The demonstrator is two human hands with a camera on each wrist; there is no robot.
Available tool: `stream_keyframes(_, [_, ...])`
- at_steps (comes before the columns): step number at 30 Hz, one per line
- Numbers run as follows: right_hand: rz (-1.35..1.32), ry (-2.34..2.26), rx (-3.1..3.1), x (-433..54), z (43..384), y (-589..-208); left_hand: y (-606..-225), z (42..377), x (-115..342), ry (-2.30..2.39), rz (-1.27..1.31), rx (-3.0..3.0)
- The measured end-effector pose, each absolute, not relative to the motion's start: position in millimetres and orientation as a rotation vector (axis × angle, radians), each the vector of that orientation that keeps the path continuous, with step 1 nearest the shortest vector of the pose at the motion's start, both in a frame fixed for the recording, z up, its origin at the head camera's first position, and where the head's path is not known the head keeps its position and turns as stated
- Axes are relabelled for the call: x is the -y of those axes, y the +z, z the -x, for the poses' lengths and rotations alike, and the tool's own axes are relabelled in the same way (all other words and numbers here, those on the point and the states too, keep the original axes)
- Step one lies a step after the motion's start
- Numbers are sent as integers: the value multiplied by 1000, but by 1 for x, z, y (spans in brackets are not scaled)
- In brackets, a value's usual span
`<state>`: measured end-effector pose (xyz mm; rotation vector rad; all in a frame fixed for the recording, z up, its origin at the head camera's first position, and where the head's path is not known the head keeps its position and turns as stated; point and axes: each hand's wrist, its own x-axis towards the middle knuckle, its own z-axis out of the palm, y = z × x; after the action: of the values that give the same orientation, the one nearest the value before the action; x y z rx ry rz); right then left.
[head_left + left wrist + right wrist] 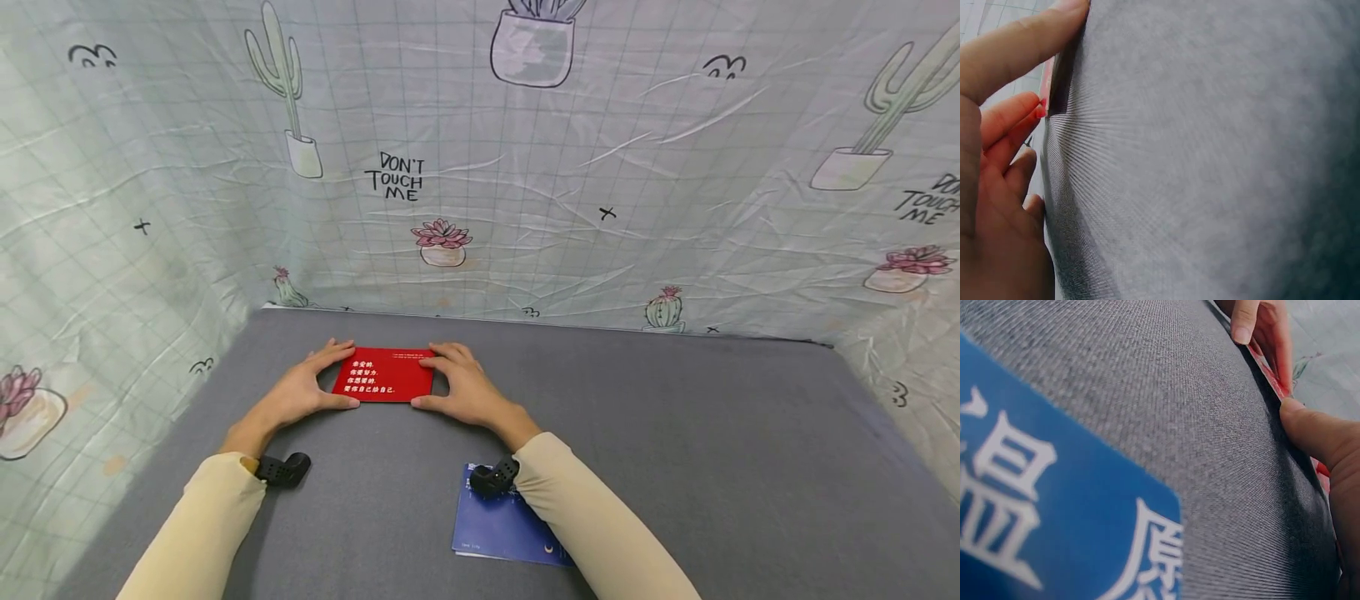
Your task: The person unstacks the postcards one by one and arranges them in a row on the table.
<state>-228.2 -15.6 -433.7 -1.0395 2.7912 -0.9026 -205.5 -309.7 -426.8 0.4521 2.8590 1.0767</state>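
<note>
Along the bottom of the head view, nearest the wearer, two cream sleeves (198, 517) reach forward over a grey bench (675, 433), whose surface shows a fine weave in the right wrist view. Under the right forearm lies a blue booklet (498, 525), partly covered by the sleeve and by a black wrist device (493, 479); a small yellow moon is printed near its lower edge, and large white characters fill the part seen from the right wrist. A similar black band (283, 470) sits on the left wrist.

Farther off, left of the middle of the bench, is a red booklet (386, 375) with white characters — four lines toward its left side, smaller lettering at its upper right. The left hand (303, 385) pinches its left end, thumb at the near corner and fingers at the far one; the right hand (467, 387) grips the right end in the same way. Grey shows between each palm and the short edge beside it. Whether the underside touches the bench, I cannot tell.

Beyond the hands, the far edge of the bench meets a pale gridded sheet (525, 167) — creased, printed with potted cacti, pink succulents and the words "DON'T TOUCH ME".
</note>
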Motion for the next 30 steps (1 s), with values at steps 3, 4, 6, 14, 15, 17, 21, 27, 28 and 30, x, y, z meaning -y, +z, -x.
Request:
stream_keyframes(3, [1022, -873, -2791, 16, 228, -434, -428, 206, 310, 1083, -462, -2858])
stream_keyframes(4, [1015, -862, -2790, 16, 228, -434, -428, 206, 310, 1082, -463, -2858])
stream_keyframes(6, [1003, -844, -2788, 17, 229, -434, -428, 206, 311, 1080, -459, -2853])
stream_keyframes(14, [998, -817, -2793, 17, 229, -433, -429, 207, 311, 1043, -492, -2847])
stream_keyframes(15, [999, -813, -2795, 17, 228, -433, -429, 207, 311, 1039, -495, -2847])
stream_keyframes(17, [1003, -801, -2801, 17, 228, -433, -429, 208, 312, 1033, -500, -2845])
stream_keyframes(21, [1004, -784, -2805, 17, 228, -433, -428, 208, 312, 1030, -504, -2841])
stream_keyframes(27, [1003, -777, -2803, 18, 227, -432, -427, 208, 312, 1038, -512, -2821])
stream_keyframes(28, [1006, -777, -2804, 18, 228, -432, -427, 208, 312, 1042, -513, -2817])
stream_keyframes(30, [1008, -779, -2803, 18, 228, -432, -426, 208, 312, 1049, -512, -2810])
